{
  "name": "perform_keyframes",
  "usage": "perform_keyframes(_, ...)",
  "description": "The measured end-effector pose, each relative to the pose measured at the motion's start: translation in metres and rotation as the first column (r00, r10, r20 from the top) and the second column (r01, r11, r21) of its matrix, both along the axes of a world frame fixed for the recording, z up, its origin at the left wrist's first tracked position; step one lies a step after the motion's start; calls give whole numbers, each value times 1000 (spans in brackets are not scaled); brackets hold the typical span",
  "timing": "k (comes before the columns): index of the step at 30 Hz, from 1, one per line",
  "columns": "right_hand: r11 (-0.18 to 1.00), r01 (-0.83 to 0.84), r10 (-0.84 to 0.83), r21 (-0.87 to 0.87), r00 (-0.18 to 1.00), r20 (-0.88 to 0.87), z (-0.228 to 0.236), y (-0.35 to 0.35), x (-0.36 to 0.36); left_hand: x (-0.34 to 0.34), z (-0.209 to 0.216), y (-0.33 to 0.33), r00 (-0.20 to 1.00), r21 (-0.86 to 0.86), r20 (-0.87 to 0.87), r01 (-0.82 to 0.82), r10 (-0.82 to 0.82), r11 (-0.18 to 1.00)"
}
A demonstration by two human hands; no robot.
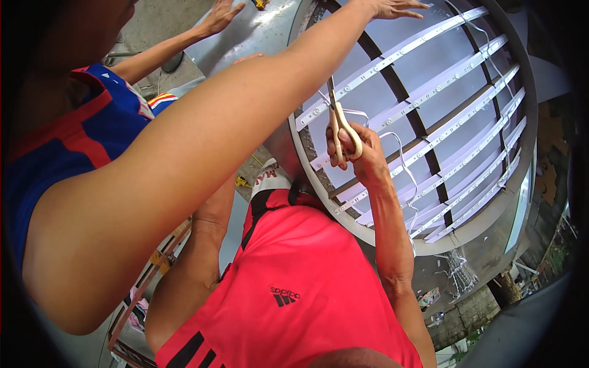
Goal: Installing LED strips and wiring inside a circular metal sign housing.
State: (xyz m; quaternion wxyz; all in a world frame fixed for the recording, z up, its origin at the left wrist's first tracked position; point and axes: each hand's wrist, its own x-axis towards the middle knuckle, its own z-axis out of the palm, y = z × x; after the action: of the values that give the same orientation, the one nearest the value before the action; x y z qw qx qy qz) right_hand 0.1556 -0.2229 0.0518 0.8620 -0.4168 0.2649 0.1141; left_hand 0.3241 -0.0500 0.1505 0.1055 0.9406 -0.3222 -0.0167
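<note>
Right hand [359,153]: raised in front of the chest, just right of centre. The fingers are curled and pass through the cream handle loops of the scissors [338,126], gripping them. The blades point toward the far side. Whether they are parted or together cannot be told. The blades lie against the near-left part of the round sign frame [521,73], beside a thin white wire [354,112] that loops off the light strips [429,92].

Left hand: only the forearm shows, rising on the left. The hand is hidden behind a co-worker's arm, so the state of its fingers cannot be told.

Sign frame: a large disc tilted on edge, filling the right and far side. It has a grey metal rim and a pale backing. Dark cross bars run across the backing, and rows of white light strips lie over them. White wiring runs along the strip ends at the right.

Co-worker, in a blue and red shirt, at left:
- One arm stretches across the view, and its hand [392,7] lies with fingers spread on the far part of the frame.
- The other hand [219,15] rests with fingers spread on a grey metal sheet [257,27] at far left.
</note>
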Motion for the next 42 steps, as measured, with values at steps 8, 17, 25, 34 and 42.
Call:
perform_keyframes(8, 986, -53, 49, -156, 998, -32, 13, -20, 22, -49, -3, 60, 960, -87, -265, -113, 86, 990)
perform_keyframes(17, 992, -123, 124, -29, 992, 34, -5, -37, 20, 37, -120, 10, 894, -609, -448, -282, -28, 741)
perform_keyframes(25, 988, -145, 144, -50, 989, -19, -15, -15, -14, 32, -125, 13, 848, -526, -528, -377, 55, 762)
perform_keyframes(34, 962, -211, 213, -175, 977, -7, -17, -8, -9, 27, -131, 11, 897, -563, -434, -346, 88, 751)
perform_keyframes(42, 966, -210, 213, -148, 977, 4, -15, -15, 17, 31, -128, 15, 984, -587, -165, -150, 63, 796)
